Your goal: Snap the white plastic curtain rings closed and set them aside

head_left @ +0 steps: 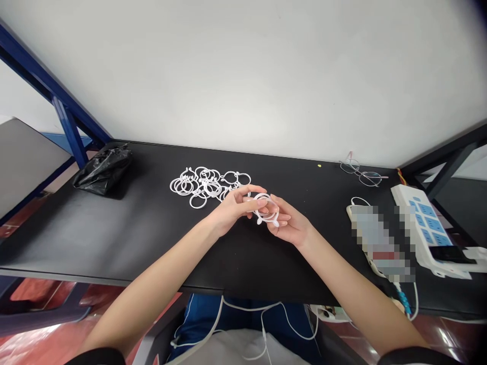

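Several white open rings (272, 221) with small rounded ends are held together between my hands, above the black tabletop. My left hand (236, 207) is closed on them from the left, thumb across the near face. From the right, my right hand (292, 224) grips the same rings, its fingers partly behind them. A loose pile of similar white rings (198, 202) lies on the tabletop just left of my hands, and some of it is hidden behind my left hand. The exact number in my grasp is hard to make out.
A crumpled black plastic bag (104, 170) lies at the table's far left. Glasses (359, 171) rest near the back right. Closer on that side are a blurred-out phone (376, 238) on a cable and a white power strip (422, 218). White cables (251, 307) hang below the front edge.
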Demonstrator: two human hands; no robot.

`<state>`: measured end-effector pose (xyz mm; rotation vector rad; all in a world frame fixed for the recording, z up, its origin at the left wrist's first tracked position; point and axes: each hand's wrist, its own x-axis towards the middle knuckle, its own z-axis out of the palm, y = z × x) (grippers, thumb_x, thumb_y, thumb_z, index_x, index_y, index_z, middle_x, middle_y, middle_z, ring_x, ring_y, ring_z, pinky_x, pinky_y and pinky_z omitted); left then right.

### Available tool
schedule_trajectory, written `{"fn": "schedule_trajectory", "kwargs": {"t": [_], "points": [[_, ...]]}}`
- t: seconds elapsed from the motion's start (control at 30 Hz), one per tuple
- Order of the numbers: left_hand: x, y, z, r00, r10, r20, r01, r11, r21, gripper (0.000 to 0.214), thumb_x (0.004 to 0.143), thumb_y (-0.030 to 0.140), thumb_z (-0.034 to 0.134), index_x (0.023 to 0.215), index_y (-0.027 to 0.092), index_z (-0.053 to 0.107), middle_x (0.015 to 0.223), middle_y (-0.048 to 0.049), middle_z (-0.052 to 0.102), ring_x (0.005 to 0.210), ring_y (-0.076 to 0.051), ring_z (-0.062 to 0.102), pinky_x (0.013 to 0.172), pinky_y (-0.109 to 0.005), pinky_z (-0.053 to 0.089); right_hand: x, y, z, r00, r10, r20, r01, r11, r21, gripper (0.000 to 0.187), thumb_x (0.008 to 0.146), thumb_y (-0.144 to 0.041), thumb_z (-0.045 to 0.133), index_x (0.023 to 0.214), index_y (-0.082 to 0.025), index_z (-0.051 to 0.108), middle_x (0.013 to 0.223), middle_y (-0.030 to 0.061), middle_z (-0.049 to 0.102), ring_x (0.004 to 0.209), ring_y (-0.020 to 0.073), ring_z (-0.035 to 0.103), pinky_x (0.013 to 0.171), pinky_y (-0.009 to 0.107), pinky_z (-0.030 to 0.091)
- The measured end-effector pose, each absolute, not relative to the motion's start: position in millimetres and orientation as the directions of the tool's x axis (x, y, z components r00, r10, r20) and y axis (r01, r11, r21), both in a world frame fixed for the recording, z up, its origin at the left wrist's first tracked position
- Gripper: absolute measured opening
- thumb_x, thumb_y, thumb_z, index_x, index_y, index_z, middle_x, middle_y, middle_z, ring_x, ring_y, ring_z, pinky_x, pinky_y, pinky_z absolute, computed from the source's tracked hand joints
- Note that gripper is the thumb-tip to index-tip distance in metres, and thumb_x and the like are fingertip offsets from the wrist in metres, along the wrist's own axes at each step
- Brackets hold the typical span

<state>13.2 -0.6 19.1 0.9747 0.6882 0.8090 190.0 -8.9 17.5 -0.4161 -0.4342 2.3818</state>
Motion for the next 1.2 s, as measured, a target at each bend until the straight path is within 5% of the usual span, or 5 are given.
{"fn": "schedule_trajectory", "kwargs": {"t": [0.37, 0.63, 0.87, 1.0, 1.2], "points": [[8.1, 1.4, 18.3, 0.63, 0.776, -0.037, -0.453, 0.405, 0.794, 0.026, 0.085, 0.036, 0.066, 0.105, 0.018, 0.068, 0.07, -0.0023, 0.069, 0.058, -0.011, 0.061, 0.04, -0.015, 0.041, 175.7, -20.3, 25.8, -0.226, 0.954, -0.198, -0.253, -0.253, -0.934, 0.027, 0.067, -0.03, 0.082, 0.085, -0.019, 0.064, 0.069, -0.0039, 0.062, 0.048, 0.0061, 0.053, 0.039, 0.016, 0.041], [5.5, 0.9, 26.1, 0.806, 0.591, -0.03, -0.352, 0.518, 0.78, 0.042, 0.091, 0.041, 0.05, 0.119, 0.014, 0.066, 0.124, -0.0168, 0.064, 0.095, -0.026, 0.066, 0.066, -0.033, 0.057, 172.3, -21.3, 20.1, -0.078, 0.973, -0.218, -0.173, -0.228, -0.958, 0.011, 0.059, -0.02, 0.074, 0.063, -0.015, 0.065, 0.057, -0.0014, 0.06, 0.049, 0.01, 0.054, 0.04, 0.021, 0.042], [3.7, -0.6, 34.2, 0.83, 0.558, 0.003, -0.349, 0.514, 0.784, 0.061, 0.091, 0.058, 0.037, 0.126, 0.013, 0.06, 0.144, -0.0179, 0.048, 0.129, -0.036, 0.049, 0.099, -0.048, 0.046, 174.4, -14.7, 12.3, -0.157, 0.93, -0.332, -0.086, -0.348, -0.934, 0.02, 0.067, -0.025, 0.069, 0.054, -0.016, 0.056, 0.045, -0.005, 0.045, 0.038, 0.0054, 0.039, 0.034, 0.018, 0.025], [1.8, 1.0, 37.8, 0.676, 0.737, -0.006, -0.482, 0.448, 0.753, 0.07, 0.092, 0.063, 0.028, 0.129, 0.012, 0.057, 0.148, -0.0162, 0.044, 0.138, -0.034, 0.039, 0.102, -0.045, 0.047, 177.5, -16.1, 15.7, -0.005, 0.995, -0.095, -0.04, -0.095, -0.995, 0.032, 0.076, -0.033, 0.07, 0.056, -0.019, 0.049, 0.044, -0.008, 0.037, 0.037, 0.0041, 0.031, 0.036, 0.019, 0.023], [2.9, 2.8, 34.0, 0.529, 0.844, -0.093, -0.507, 0.402, 0.762, 0.069, 0.092, 0.063, 0.028, 0.128, 0.012, 0.055, 0.145, -0.0162, 0.047, 0.136, -0.031, 0.042, 0.104, -0.043, 0.046, 179.9, -23.0, 22.5, -0.082, 0.934, 0.348, 0.244, 0.357, -0.902, 0.013, 0.079, -0.032, 0.071, 0.086, -0.023, 0.068, 0.087, 0.0037, 0.065, 0.065, 0.014, 0.057, 0.048, 0.025, 0.044]]}}
